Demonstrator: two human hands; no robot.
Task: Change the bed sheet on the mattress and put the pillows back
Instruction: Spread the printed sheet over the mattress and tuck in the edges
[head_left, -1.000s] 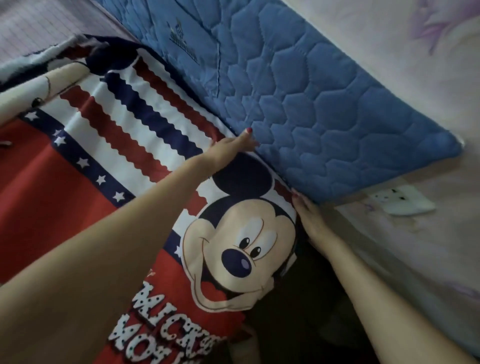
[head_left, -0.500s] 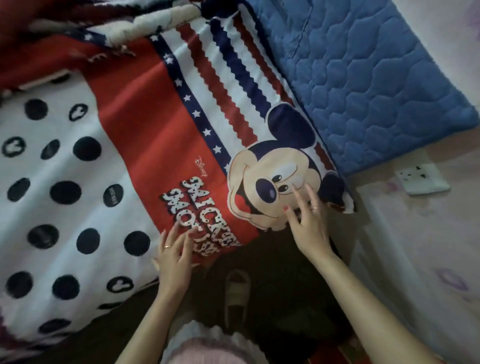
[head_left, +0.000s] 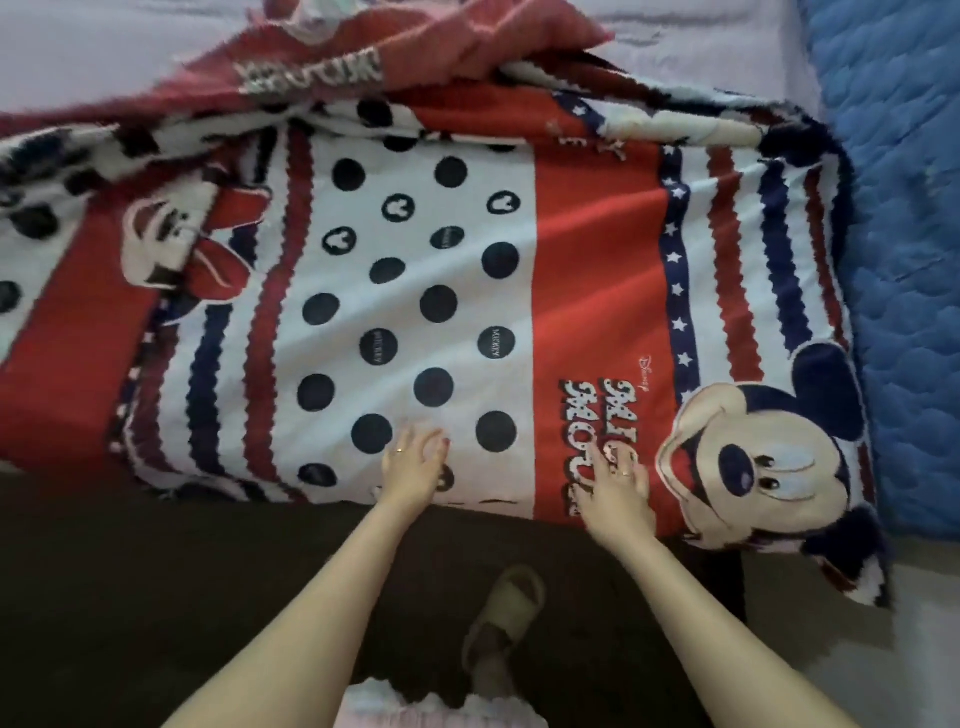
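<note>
1. Your left hand (head_left: 414, 467) lies flat with fingers spread on the bed sheet (head_left: 415, 291), low in the middle of the frame, on the white panel with dark dots.
2. Your right hand (head_left: 615, 480) rests just to its right, fingers spread and flat on the red band, covering part of the lettering.
3. Both hands press near the sheet's lower edge, where it hangs over the side of the mattress (head_left: 701, 47).
4. The sheet spans most of the frame: red bands, wavy red and navy stripes, and a cartoon mouse face at lower right.
5. Its far edge is bunched and folded across the top, with pale mattress beyond.
6. A blue quilted pad (head_left: 909, 234) fills the right edge.
</note>
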